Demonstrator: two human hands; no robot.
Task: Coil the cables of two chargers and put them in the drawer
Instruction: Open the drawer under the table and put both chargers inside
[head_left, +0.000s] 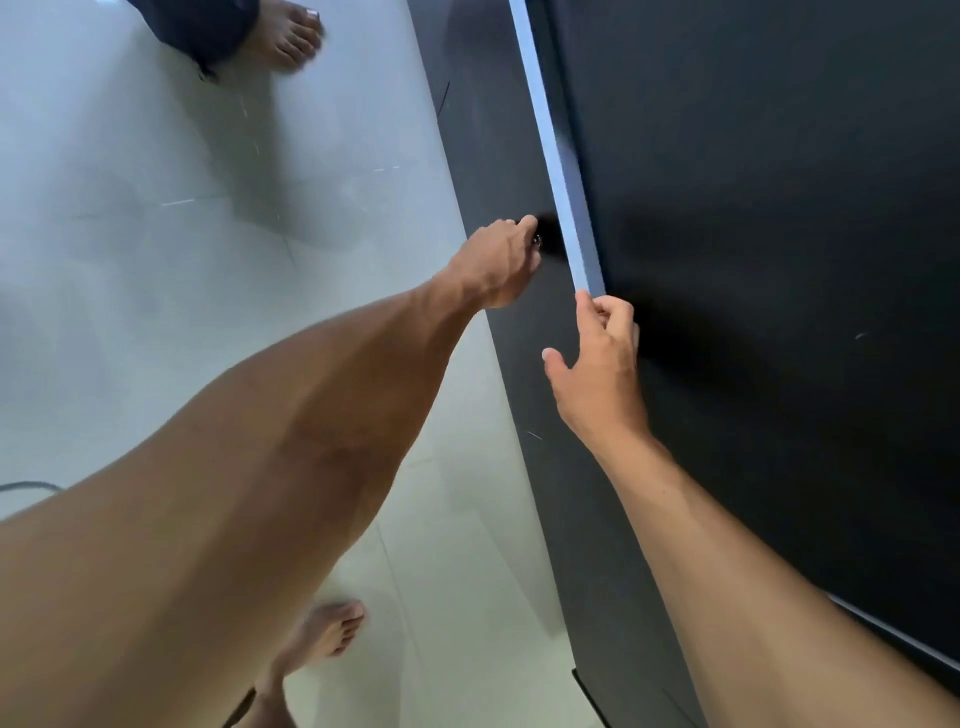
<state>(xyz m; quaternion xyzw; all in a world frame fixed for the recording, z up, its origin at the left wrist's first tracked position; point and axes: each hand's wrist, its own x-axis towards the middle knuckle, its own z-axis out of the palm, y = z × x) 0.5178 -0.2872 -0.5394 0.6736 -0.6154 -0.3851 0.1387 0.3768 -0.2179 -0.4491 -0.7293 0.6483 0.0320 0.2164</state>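
Looking straight down here: the big dark table (779, 208) fills the right side, and its top, as far as it shows, is bare, with neither of the chargers in sight, so where they are can't be told from this angle. The pale tiled floor (182, 234) takes up the left. Between them runs the dark drawer front (483, 130), hanging below the light edge strip (550, 140) of the table, and it looks flush, not pulled out yet. The left hand (498, 265) reaches forward and low with its fingers (527, 223) curled tight around the small knob (537, 240). That looks like a grip set for pulling, so this reads as the drawer-opening step. The right hand (597, 364) holds nothing. Its fingers are loosely bent and the forefinger tip sits right at the edge strip, likely steadying the body against the table while the other arm pulls. A bare foot (327, 631) stands below, close to the cabinet, and another person's foot (288, 36) is at top left. A thin grey cable (31, 486) lies on the floor at the far left; whether it belongs to a charger can't be said.
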